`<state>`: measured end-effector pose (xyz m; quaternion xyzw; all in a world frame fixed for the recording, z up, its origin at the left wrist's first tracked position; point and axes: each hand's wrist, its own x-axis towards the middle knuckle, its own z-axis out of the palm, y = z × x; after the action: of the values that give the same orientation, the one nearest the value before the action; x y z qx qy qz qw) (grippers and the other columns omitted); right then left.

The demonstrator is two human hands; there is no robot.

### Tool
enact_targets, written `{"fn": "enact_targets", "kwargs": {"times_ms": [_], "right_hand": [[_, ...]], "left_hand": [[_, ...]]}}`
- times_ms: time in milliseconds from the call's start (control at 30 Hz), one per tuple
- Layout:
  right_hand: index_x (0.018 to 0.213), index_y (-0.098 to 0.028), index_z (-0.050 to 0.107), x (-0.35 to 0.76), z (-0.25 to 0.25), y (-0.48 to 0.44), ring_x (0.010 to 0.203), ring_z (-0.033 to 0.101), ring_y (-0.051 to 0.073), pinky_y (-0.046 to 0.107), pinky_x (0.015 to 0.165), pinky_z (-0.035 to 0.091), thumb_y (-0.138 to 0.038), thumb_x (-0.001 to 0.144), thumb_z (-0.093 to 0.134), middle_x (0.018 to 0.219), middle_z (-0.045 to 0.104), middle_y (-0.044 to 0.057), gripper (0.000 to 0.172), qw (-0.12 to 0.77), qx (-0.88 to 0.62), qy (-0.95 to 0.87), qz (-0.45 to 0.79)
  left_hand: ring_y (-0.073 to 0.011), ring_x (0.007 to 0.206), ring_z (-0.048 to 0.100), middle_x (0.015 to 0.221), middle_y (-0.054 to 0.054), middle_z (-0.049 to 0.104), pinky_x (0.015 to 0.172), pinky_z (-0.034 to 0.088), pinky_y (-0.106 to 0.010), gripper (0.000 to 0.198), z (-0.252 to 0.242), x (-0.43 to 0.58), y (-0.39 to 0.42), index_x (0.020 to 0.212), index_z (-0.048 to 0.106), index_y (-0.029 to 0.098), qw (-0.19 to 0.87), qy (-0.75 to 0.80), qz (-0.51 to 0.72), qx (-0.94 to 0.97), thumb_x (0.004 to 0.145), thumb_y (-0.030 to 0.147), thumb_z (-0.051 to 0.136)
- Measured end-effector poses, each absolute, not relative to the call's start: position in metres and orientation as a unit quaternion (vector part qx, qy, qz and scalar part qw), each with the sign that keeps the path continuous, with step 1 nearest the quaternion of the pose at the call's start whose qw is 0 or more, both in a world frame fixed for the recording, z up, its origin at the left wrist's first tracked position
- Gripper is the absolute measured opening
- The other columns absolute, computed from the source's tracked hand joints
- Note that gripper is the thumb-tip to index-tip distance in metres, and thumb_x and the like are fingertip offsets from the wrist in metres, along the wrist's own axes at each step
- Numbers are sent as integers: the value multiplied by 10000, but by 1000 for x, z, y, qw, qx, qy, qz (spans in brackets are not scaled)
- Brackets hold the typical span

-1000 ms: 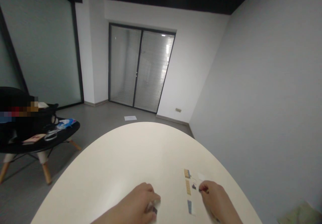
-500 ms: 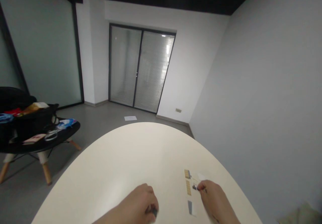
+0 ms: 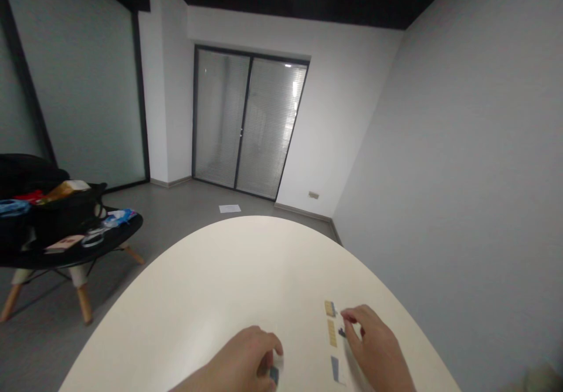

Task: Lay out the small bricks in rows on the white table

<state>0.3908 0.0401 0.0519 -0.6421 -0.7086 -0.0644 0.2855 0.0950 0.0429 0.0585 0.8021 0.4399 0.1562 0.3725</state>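
My left hand (image 3: 246,357) is curled low over the table's near side. A small dark blue-grey piece (image 3: 274,374) shows between its thumb and fingers; its kind cannot be made out. On the right, my right hand (image 3: 376,342) has thumb and forefinger brought together, and whatever they may pinch is too small to tell. Just below those fingertips lies a small dark piece (image 3: 342,333). Beside it are two tan pieces with stripes, the upper one (image 3: 329,308) with a grey edge and the lower one (image 3: 332,333) plain tan. Nearer to me lies a flat blue-grey and white piece (image 3: 335,369).
The round cream table (image 3: 246,263) fills the lower middle. A black chair (image 3: 118,230) with wooden legs stands at left, holding a black bag (image 3: 65,213) and loose items. A white sheet (image 3: 230,209) lies on the floor before the glass doors (image 3: 240,128).
My right hand has shifted slightly up and left from the small dark piece. My left forefinger has lifted and stretched out a little. The view has tilted slightly.
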Motion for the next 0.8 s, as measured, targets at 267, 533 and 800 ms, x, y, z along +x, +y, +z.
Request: {"fn": "enact_targets", "kwargs": {"times_ms": [267, 533, 800], "right_hand": [[926, -230, 669, 314, 58, 20, 621, 665, 135, 195, 563, 514, -104, 846, 501, 718, 680, 25, 225, 332, -376, -862, -75], [1067, -229, 630, 298, 36, 23, 701, 712, 140, 184, 631, 550, -72, 818, 510, 811, 752, 31, 318, 341, -333, -879, -10], [985, -230, 650, 304, 47, 23, 685, 706, 137, 199, 629, 559, -84, 864, 484, 784, 746, 25, 252, 395, -385, -834, -27]], "left_hand": [[-165, 780, 515, 893, 21, 647, 750, 390, -257, 462, 38, 98, 49, 1065, 679, 248, 414, 426, 240, 768, 627, 102, 694], [-134, 646, 535, 694, 25, 611, 654, 398, -252, 287, 25, 109, 50, 955, 620, 161, 602, 309, 381, 631, 695, 235, 716], [-125, 652, 499, 685, 32, 572, 650, 368, -250, 249, 30, 102, 56, 923, 641, 167, 588, 339, 414, 606, 727, 285, 741]]}}
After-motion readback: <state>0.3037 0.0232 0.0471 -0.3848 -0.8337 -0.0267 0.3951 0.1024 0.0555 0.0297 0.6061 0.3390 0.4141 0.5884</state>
